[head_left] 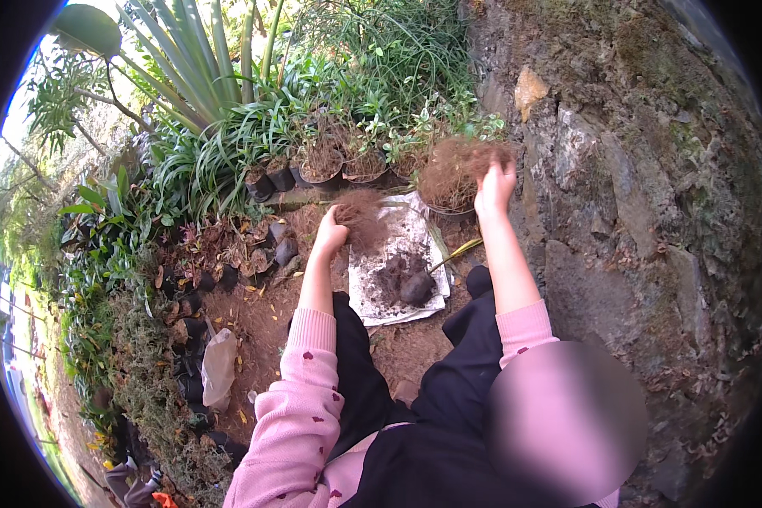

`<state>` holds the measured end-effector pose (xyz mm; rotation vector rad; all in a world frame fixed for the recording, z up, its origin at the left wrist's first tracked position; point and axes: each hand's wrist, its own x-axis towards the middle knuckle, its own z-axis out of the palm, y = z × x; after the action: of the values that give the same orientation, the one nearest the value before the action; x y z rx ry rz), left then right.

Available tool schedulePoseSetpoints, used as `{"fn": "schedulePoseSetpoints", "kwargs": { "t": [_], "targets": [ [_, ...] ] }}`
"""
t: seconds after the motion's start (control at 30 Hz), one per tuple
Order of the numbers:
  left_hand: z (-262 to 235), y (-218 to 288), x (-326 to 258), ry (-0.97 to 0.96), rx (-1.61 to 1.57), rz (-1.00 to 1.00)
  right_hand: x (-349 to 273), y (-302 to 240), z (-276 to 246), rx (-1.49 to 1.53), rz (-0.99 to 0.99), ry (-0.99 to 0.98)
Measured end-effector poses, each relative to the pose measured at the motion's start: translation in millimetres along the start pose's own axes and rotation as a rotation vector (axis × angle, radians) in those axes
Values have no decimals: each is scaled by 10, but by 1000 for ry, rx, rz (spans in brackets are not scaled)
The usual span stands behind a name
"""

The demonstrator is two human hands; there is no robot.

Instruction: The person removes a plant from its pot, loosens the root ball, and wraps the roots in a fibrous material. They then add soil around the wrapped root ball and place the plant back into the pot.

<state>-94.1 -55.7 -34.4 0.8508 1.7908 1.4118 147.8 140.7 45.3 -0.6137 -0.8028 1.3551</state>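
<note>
My left hand (332, 230) is closed on a clump of fine brown fibre (362, 218) above the left edge of a white sack (368, 288). Farther right, my right hand (494, 188) grips another, larger clump of brown fibre (461, 165), which hangs beside the rock. Beneath that clump a dark pot rim (449, 210) partly shows. On the sack lies loose dark soil (396, 269) with a rounded dark lump (416, 289) in it. A yellow-green stem (459, 251) slants up from near the lump.
A rough rock wall (626, 220) rises on the right. Several potted plants (320, 165) line the back, with leafy plants behind. Small black planting bags (190, 330) and a pale plastic bag (219, 368) sit on the left. My knees flank the sack's near side.
</note>
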Motion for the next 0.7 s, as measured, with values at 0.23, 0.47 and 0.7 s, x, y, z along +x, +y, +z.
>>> {"fn": "schedulePoseSetpoints", "kwargs": {
  "t": [0.23,0.47,0.7],
  "targets": [
    [-348,-54,83,138,-377,-160,94,-309,-237,303,256,-212],
    [-145,195,-105,58,-659,-336,-387,-290,212,483,438,-668],
    [45,255,-101,-52,-864,-332,-609,-95,553,-81,79,-789]
  ]
}}
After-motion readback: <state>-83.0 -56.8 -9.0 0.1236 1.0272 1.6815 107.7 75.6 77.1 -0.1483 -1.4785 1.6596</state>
